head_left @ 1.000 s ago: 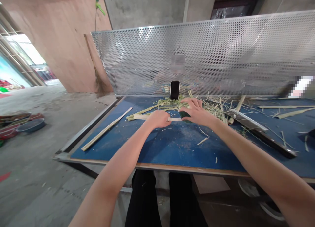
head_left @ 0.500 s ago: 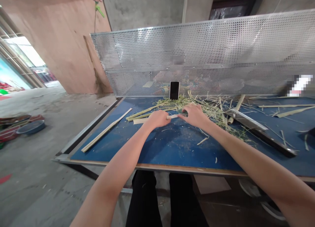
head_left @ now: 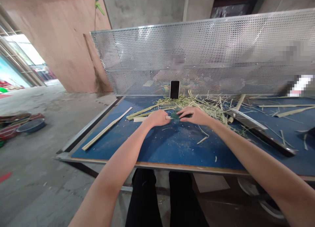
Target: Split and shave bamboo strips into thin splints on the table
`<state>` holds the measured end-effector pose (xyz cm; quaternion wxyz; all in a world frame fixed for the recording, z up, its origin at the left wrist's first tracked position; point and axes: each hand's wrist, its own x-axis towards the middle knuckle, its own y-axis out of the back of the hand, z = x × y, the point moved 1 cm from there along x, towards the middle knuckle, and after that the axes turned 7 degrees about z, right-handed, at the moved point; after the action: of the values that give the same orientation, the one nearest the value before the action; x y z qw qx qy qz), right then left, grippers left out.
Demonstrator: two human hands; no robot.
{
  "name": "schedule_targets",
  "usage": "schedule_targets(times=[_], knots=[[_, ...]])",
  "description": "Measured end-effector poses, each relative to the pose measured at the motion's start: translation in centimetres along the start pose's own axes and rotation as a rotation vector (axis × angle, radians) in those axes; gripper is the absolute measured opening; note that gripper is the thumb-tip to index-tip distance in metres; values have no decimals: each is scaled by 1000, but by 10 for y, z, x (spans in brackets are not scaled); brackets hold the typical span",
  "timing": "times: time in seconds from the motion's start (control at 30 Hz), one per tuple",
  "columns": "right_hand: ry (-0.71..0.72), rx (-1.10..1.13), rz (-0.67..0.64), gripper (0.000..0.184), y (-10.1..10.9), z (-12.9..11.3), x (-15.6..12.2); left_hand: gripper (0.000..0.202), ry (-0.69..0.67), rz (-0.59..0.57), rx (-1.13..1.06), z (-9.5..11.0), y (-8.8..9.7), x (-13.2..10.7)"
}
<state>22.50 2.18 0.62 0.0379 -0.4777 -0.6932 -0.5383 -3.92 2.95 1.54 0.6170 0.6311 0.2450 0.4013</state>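
My left hand (head_left: 157, 118) is closed on a pale bamboo strip (head_left: 139, 119) that lies across the blue table top (head_left: 172, 145). My right hand (head_left: 194, 115) presses a dark green pad (head_left: 176, 115) onto the strip's right end, fingers curled over it. The two hands are almost touching over the strip. Behind them lies a heap of green and pale bamboo shavings (head_left: 197, 103).
A black phone (head_left: 174, 89) stands upright against the perforated metal screen (head_left: 201, 53). More bamboo strips (head_left: 105, 130) lie at the left of the table. A long metal blade (head_left: 256, 128) rests at the right. Bowls (head_left: 31, 125) sit on the concrete floor at the left.
My right hand has slid left along the strip with the green pad, closing up to my left hand. My left hand has kept its place on the strip.
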Motion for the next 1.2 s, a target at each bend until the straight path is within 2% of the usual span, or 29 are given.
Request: schedule_targets(times=[0.2, 0.33, 0.4, 0.47, 0.57, 0.77, 1.0, 1.1, 1.2], knots=[[-193, -61, 33, 27, -5, 1, 1, 43, -16, 9, 91, 4, 3, -2], [-305, -127, -53, 52, -7, 1, 2, 42, -59, 32, 139, 7, 6, -3], [-325, -137, -103, 43, -8, 1, 2, 42, -72, 37, 158, 8, 8, -4], [-327, -146, -155, 30, -10, 1, 3, 42, -75, 31, 165, 8, 9, -4], [-333, -165, -184, 31, -10, 3, 4, 41, -66, 18, 168, 7, 11, -5], [-334, -214, -52, 30, -3, 6, 4, 44, -64, 30, 183, 7, 10, -3], [-270, -382, -141, 21, -3, -5, 8, 40, -60, 53, 195, 10, 8, -3], [-194, -355, -154, 20, -6, -7, 7, 40, -61, 42, 222, 14, 10, -4], [-182, -306, -179, 20, -10, -8, 7, 41, -65, 25, 236, 19, 12, -6]])
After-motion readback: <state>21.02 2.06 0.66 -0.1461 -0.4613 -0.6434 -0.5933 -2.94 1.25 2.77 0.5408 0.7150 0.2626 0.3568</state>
